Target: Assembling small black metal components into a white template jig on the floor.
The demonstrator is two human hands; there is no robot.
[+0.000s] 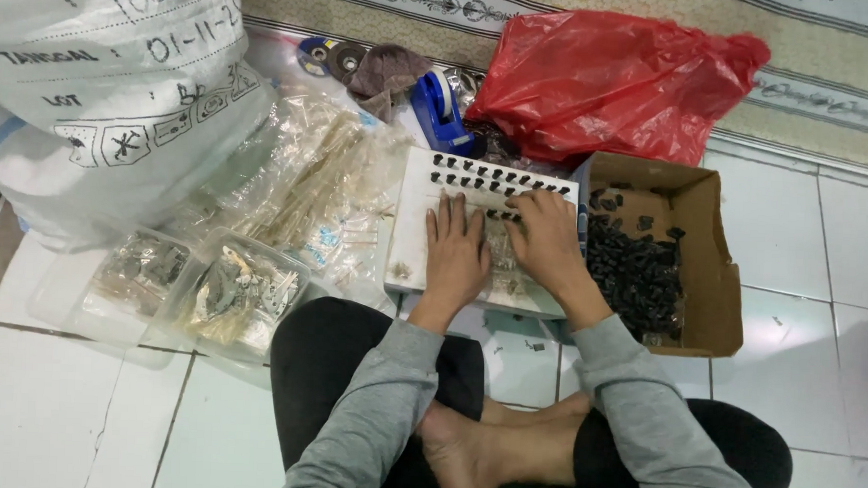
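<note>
My left hand (456, 254) lies palm down on the white tray (414, 224), fingers straight and spread, flat against its surface and gripping nothing. My right hand (547, 240) rests on the same tray just beside the left, fingers curled down with the tips at a row of small black clips (499, 176); I cannot tell whether the tips pinch one. The tray is a rigid rectangular board, matte white, lying on the tiled floor in front of my crossed legs. Clips stand in two rows along its far edge, and a third short row starts at my right fingertips.

Touching the tray's right side is an open cardboard box (712, 283), brown and creased, holding a loose heap of the same black parts. Behind it lies a crumpled glossy red bag (613, 82). A blue tape dispenser (439, 109) of hard plastic sits beyond the tray's far edge. To the left are clear, crinkled packets (311, 182) of pale thin parts, two clear tubs (201, 294) with similar contents, and a large woven white sack (102, 98)
</note>
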